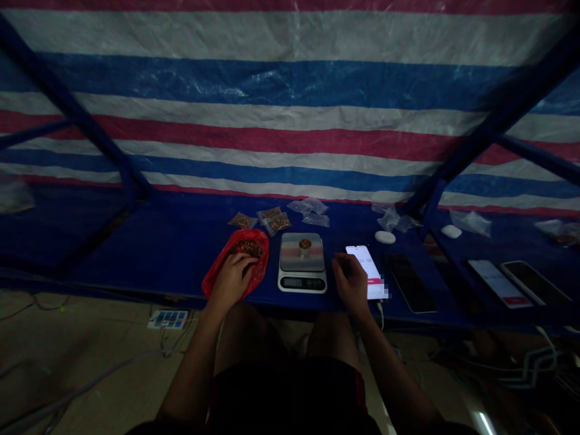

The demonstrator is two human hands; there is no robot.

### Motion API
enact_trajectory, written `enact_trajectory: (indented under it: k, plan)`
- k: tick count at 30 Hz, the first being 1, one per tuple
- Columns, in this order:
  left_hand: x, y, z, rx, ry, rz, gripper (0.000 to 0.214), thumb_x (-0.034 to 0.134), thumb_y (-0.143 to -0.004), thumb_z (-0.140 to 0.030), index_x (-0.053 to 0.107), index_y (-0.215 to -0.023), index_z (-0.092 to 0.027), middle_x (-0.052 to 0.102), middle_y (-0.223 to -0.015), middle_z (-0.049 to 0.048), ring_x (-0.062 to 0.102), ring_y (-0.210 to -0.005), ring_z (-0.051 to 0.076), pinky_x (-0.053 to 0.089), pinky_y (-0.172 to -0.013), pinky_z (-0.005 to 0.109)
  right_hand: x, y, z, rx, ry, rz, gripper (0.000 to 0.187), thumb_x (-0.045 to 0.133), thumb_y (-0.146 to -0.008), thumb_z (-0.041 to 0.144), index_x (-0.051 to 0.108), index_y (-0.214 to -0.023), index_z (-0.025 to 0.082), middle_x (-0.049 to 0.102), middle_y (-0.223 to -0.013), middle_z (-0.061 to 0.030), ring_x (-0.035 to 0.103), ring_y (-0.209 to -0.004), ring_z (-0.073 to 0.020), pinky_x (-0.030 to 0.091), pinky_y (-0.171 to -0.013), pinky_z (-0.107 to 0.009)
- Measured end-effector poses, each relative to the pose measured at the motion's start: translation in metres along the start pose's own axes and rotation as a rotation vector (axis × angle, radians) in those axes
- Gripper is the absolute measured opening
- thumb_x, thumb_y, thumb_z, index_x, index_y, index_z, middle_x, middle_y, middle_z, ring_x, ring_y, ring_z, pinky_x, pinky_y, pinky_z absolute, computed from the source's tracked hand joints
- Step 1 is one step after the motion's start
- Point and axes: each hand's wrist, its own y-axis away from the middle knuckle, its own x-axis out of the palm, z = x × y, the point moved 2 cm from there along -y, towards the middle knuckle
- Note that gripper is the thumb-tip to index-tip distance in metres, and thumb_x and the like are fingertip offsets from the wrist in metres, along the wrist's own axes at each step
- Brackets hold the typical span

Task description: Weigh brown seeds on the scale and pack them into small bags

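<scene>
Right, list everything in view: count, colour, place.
Scale: 1, white, centre
Cup: 1, pale, on scale
Open bag: 1, red, left of scale
Filled packets: 3, brown contents, behind open bag
Plastic bags: several, clear, along table's back
Lit phone: 1, white, right of scale
Other phones: 3, dark or pale, farther right
Oval objects: 2, white, behind phones
Cables: several, pale, below table
Flat item: 1, blue, floor left
Table: 1, blue, under scale
Sheet: 1, red, white, blue, behind table
Frame bars: several, blue, both sides
Floor: 1, pale, below table
Forearms: 2, bare, foreground
Left hand: 1, bare, at open bag
Right hand: 1, bare, by lit phone
</scene>
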Motion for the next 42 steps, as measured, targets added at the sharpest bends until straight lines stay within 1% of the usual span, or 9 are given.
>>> enact_trajectory:
  k: [8, 16, 23, 26, 29, 33, 37, 39, 42]
  plan:
    - [0.004, 0.001, -0.003, 0.004, 0.006, -0.013, 0.028, 0.051, -0.096, -0.022, 0.075, -0.110, -0.024, 0.072, -0.117, 0.0097, 0.062, -0.114, 0.029, 0.050, -0.105, 0.045, 0.000, 0.002, 0.000, -0.050, 0.071, 0.020, 0.018, 0.062, -0.096, 0.038, 0.068, -0.102, 0.022, 0.069, -0.092, -0.0057, 0.063, -0.082, -0.0214, 0.050, -0.075, -0.036]
    - [0.001, 0.003, -0.007, -0.014, 0.095, -0.166, 0.026, 0.052, -0.101, -0.034, 0.075, -0.108, -0.026, 0.075, -0.112, 0.0069, 0.065, -0.110, 0.027, 0.052, -0.101, 0.044, -0.001, 0.005, -0.004, -0.017, 0.044, 0.012, 0.020, 0.064, -0.095, 0.041, 0.068, -0.101, 0.022, 0.071, -0.093, -0.0062, 0.066, -0.086, -0.0232, 0.052, -0.077, -0.036]
    - [-0.024, -0.012, -0.023, 0.034, 0.156, -0.207, 0.025, 0.051, -0.103, -0.033, 0.073, -0.113, -0.024, 0.075, -0.114, 0.0059, 0.068, -0.109, 0.024, 0.053, -0.098, 0.040, 0.000, 0.005, -0.006, 0.001, 0.033, 0.028, 0.026, 0.065, -0.094, 0.045, 0.070, -0.100, 0.021, 0.074, -0.095, -0.0070, 0.069, -0.088, -0.0242, 0.053, -0.080, -0.037]
    - [-0.035, -0.041, -0.037, 0.102, 0.174, -0.200, 0.023, 0.052, -0.103, -0.030, 0.073, -0.112, -0.025, 0.074, -0.115, 0.0054, 0.068, -0.109, 0.022, 0.051, -0.101, 0.038, 0.000, 0.006, -0.007, 0.014, 0.026, 0.030, 0.027, 0.066, -0.093, 0.047, 0.070, -0.100, 0.021, 0.074, -0.096, -0.0074, 0.070, -0.088, -0.0249, 0.054, -0.080, -0.038]
    - [-0.030, -0.090, -0.050, 0.184, 0.208, -0.155, 0.025, 0.052, -0.102, -0.029, 0.072, -0.116, -0.023, 0.074, -0.115, 0.0062, 0.069, -0.107, 0.021, 0.053, -0.099, 0.036, 0.001, 0.006, -0.007, 0.027, 0.029, 0.051, 0.030, 0.066, -0.094, 0.050, 0.071, -0.100, 0.021, 0.075, -0.098, -0.0082, 0.071, -0.090, -0.0261, 0.054, -0.081, -0.039]
    - [-0.005, -0.169, -0.063, 0.300, 0.084, 0.066, 0.035, 0.059, -0.097, -0.024, 0.065, -0.131, -0.017, 0.070, -0.129, 0.0118, 0.067, -0.119, 0.023, 0.051, -0.104, 0.036, 0.002, 0.005, -0.001, 0.014, 0.043, 0.027, 0.032, 0.063, -0.094, 0.051, 0.072, -0.100, 0.021, 0.076, -0.098, -0.0094, 0.072, -0.092, -0.0273, 0.055, -0.082, -0.040]
    - [0.023, -0.231, -0.075, 0.431, -0.078, 0.264, 0.073, 0.075, -0.078, -0.011, 0.053, -0.147, -0.018, 0.053, -0.156, 0.0148, 0.050, -0.143, 0.026, 0.039, -0.118, 0.038, 0.002, 0.004, 0.004, -0.003, 0.043, -0.002, 0.033, 0.062, -0.095, 0.052, 0.072, -0.099, 0.020, 0.077, -0.095, -0.0096, 0.072, -0.088, -0.0274, 0.056, -0.079, -0.039]
    - [0.033, -0.251, -0.079, 0.459, -0.111, 0.323, 0.081, 0.076, -0.069, -0.003, 0.055, -0.145, -0.021, 0.053, -0.156, 0.0128, 0.053, -0.141, 0.026, 0.042, -0.115, 0.036, 0.003, 0.004, 0.006, -0.009, 0.043, 0.006, 0.032, 0.061, -0.096, 0.050, 0.072, -0.099, 0.021, 0.077, -0.095, -0.0094, 0.073, -0.088, -0.0271, 0.057, -0.078, -0.038]
    - [0.045, -0.270, -0.082, 0.465, -0.160, 0.387, 0.073, 0.075, -0.066, -0.002, 0.065, -0.134, -0.025, 0.069, -0.140, 0.0096, 0.067, -0.122, 0.027, 0.050, -0.102, 0.034, 0.003, 0.004, 0.009, -0.045, 0.048, 0.035, 0.028, 0.059, -0.098, 0.046, 0.071, -0.100, 0.021, 0.077, -0.095, -0.0082, 0.072, -0.089, -0.0258, 0.056, -0.078, -0.036]
